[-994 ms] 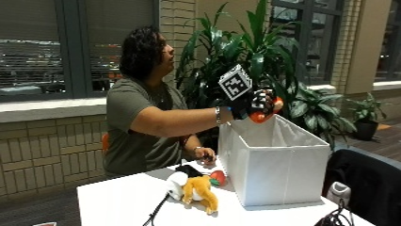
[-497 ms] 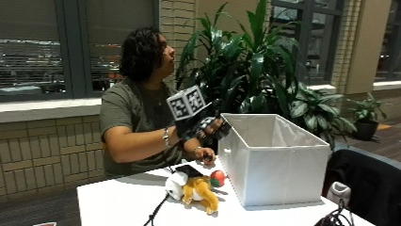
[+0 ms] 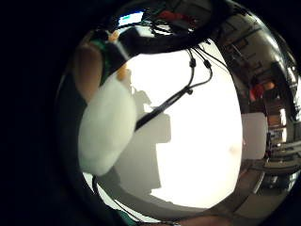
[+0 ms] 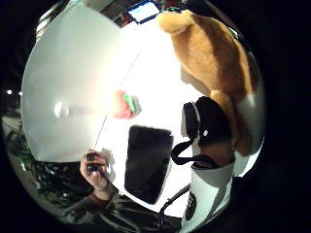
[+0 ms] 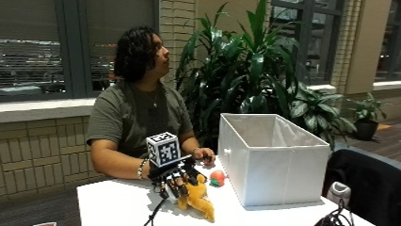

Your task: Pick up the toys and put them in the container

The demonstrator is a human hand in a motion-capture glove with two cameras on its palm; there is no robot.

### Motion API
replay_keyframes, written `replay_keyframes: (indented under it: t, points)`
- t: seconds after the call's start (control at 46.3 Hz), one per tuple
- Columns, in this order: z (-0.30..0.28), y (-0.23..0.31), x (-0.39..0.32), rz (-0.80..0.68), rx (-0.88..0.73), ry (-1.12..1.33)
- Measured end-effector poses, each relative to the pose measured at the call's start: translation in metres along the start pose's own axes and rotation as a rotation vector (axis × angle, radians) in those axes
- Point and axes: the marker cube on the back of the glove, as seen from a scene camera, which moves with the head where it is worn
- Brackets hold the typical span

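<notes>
The gloved right hand (image 5: 177,178) is reaching down with fingers spread over the plush toys (image 5: 196,200) lying on the table (image 5: 113,205), left of the white bin (image 5: 270,160); a red toy (image 5: 217,178) is sitting beside it.

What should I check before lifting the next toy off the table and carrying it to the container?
1. Gloved right hand on a toy: ok, it rests over the yellow-brown plush toy.
2. Fingers closed round the plush: cannot tell.
3. White fabric container upright and open on top: ok.
4. Route to the container free: ok, nothing stands between.
5. Toys left after this one: not ok, the red ball toy lies on the white table beside the container.
6. Bare left hand out of the way: ok.
</notes>
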Motion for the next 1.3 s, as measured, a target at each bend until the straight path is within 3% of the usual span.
replay_keyframes:
  t: [0.086, 0.346, 0.454, 0.584, 0.713, 0.821, 0.951, 1.059, 1.189, 1.297]
  points:
    - [0.008, -0.015, 0.011, 0.034, 0.000, 0.035]
    - [-0.007, -0.041, 0.022, -0.003, 0.224, 0.056]
    - [-0.052, -0.039, 0.018, -0.042, 0.249, -0.052]
    - [-0.145, -0.006, -0.026, -0.133, 0.266, -0.233]
    - [-0.226, 0.009, -0.089, -0.314, 0.409, -0.347]
    - [-0.273, -0.007, -0.146, -0.474, 0.390, -0.467]
    - [-0.291, -0.022, -0.221, -0.555, 0.441, -0.461]
    - [-0.283, -0.031, -0.280, -0.780, 0.529, -0.327]
    - [-0.272, -0.058, -0.325, -0.629, 0.480, -0.316]
    - [-0.250, -0.082, -0.341, -0.552, 0.320, -0.310]
